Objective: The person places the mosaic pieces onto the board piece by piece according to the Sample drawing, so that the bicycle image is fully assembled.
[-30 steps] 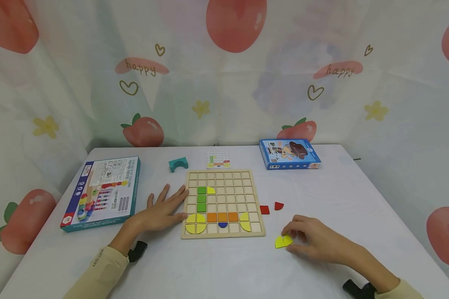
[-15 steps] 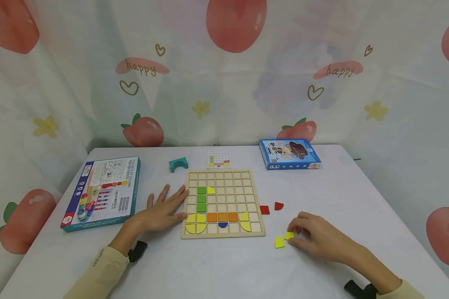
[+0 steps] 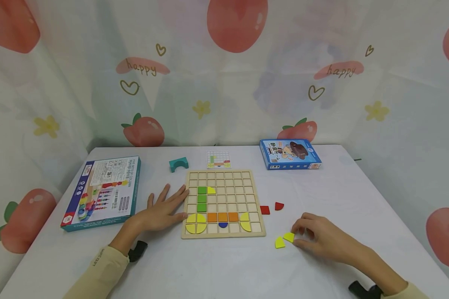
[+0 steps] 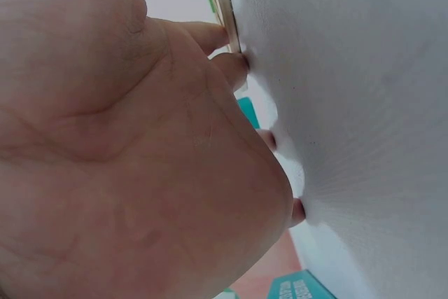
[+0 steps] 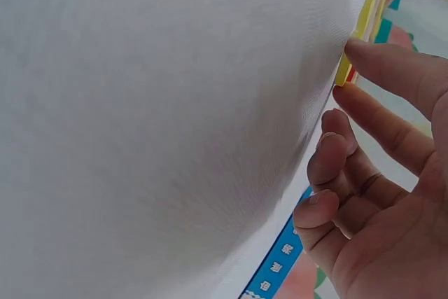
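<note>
My left hand [image 3: 161, 214] lies with fingers spread at the left edge of the wooden grid board [image 3: 262, 232]; its fingertips and thumb touch the frame. Green squares [image 3: 202, 199], orange squares [image 3: 222, 217], yellow quarter-circles [image 3: 201, 228] and a blue half-circle [image 3: 223, 225] sit in the board's cells. To the right of the board, my right hand [image 3: 325, 238] pinches the edge of a yellow quarter-circle piece [image 3: 289, 237] on the table between thumb and index finger. The right wrist view shows both fingertips at this yellow piece [image 5: 343, 71]. A second yellow quarter-circle [image 3: 280, 242] lies just beside it.
A red square [image 3: 265, 210] and a red quarter-circle [image 3: 279, 206] lie right of the board. Behind it are a pattern card [image 3: 218, 159] and a teal arch block [image 3: 178, 164]. A large box [image 3: 101, 193] stands left, a blue box [image 3: 289, 154] back right.
The two yellow quarter-circles were together and are now apart. My right hand has shifted slightly right, and the piece at its fingertips has turned a little. My left hand has stayed put.
</note>
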`<state>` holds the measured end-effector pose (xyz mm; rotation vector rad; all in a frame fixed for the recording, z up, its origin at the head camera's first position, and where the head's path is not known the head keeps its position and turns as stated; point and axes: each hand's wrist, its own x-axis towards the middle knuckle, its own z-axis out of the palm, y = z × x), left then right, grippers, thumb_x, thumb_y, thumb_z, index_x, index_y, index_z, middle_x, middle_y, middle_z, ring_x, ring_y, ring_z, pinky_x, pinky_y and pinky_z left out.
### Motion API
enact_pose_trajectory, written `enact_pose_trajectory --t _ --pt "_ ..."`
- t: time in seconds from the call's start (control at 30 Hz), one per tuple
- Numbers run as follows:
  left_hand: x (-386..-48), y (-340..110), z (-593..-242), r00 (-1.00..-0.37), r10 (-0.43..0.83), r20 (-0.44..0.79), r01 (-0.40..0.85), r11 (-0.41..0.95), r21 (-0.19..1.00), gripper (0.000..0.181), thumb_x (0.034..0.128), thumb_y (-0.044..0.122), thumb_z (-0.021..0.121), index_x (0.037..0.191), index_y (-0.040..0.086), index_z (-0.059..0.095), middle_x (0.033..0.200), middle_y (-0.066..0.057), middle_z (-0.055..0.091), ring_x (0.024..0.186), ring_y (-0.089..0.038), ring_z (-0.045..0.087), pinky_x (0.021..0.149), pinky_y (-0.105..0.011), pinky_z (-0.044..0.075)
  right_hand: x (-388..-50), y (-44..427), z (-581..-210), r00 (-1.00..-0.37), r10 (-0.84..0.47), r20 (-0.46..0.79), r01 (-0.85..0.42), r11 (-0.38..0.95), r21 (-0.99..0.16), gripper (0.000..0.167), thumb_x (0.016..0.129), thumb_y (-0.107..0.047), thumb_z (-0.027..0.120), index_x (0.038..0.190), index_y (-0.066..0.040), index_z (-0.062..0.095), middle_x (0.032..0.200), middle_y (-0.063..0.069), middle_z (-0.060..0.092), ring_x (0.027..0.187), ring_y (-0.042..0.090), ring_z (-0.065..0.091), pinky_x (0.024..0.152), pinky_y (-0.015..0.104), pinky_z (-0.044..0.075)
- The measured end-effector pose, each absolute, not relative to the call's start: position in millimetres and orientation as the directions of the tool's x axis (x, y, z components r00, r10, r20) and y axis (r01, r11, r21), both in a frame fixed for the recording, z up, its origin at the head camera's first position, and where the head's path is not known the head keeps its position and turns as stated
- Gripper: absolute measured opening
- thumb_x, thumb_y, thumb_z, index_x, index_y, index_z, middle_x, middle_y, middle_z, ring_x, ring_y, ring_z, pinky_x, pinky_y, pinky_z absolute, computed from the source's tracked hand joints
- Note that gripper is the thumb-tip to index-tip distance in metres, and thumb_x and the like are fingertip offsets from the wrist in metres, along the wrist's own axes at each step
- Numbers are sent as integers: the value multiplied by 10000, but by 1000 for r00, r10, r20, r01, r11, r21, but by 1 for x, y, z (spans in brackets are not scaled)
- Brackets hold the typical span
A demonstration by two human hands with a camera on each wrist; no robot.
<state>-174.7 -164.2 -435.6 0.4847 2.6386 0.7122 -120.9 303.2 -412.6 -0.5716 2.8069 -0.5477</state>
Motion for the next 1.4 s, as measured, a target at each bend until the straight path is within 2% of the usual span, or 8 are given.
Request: enact_pose_trajectory --t 0.3,0.57,0.7,0.97,1.4 --pt "-175 -164 -436 -875 412 -253 229 813 535 803 1049 532 554 1710 222 217 1815 -48 97 1653 -465 -160 1194 -821 -163 -121 301 -413 -871 -476 -123 -391 823 -413 195 862 -334 883 975 -286 732 928 -160 624 818 -5 503 696 174 498" --pt "-174 -163 -437 -877 405 -260 219 817 533 813 1043 531 561 1710 222 214 1815 -49 94 1652 -465 -163 1196 -817 -171 -125 295 -413 -853 -501 -143 -394 801 -451 315 869 -354 875 1150 -266 765 915 -151 600 817 2 504 679 171 477" --pt "-174 -164 -436 -877 404 -259 219 818 532 813 1043 531 561 1710 219 215 1815 -52 96 1652 -466 -160 1197 -817 -169 -127 294 -413 -839 -524 -147 -409 786 -464 314 887 -343 857 1177 -256 772 919 -146 595 813 3 505 677 172 472" --pt "-173 -164 -435 -877 404 -261 221 820 528 816 1042 539 554 1711 225 208 1816 -47 88 1652 -463 -164 1200 -815 -167 -128 291 -415 -845 -509 -161 -392 796 -460 267 885 -337 860 1136 -286 783 926 -152 599 825 0 516 693 165 502" --pt "-174 -163 -435 -876 406 -260 225 821 526 811 1045 529 559 1711 227 209 1815 -48 94 1653 -464 -158 1200 -817 -162 -127 283 -415 -867 -479 -137 -382 815 -435 241 868 -296 875 1083 -255 773 955 -149 603 851 11 528 712 154 526"
